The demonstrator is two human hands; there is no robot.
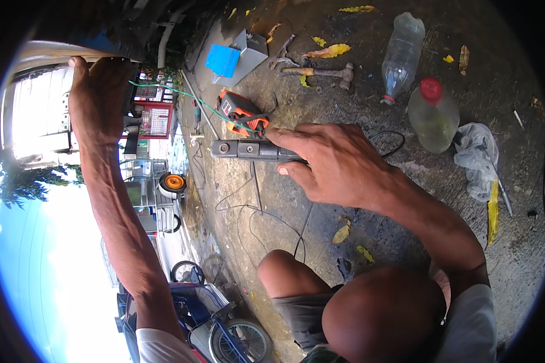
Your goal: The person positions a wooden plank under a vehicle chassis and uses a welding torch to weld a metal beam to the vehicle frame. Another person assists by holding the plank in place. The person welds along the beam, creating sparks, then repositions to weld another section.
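Observation:
My left hand is raised at the upper left, its thumb apart from the shaded fingers, beside the edge of a brownish panel. Whether it touches the panel I cannot tell. Near the middle, my right hand is closed round a long black tool with screws in its flat end; the part under the palm is hidden. A thin green line runs from near the left hand toward the black tool. Just beyond the tool, an orange-and-black machine with a strap sits on the concrete.
A hammer, a grey metal piece with a blue block, and two plastic bottles lie farther off. Crumpled clear plastic is at the right. Thin black cable loops over the ground. A bare knee is below.

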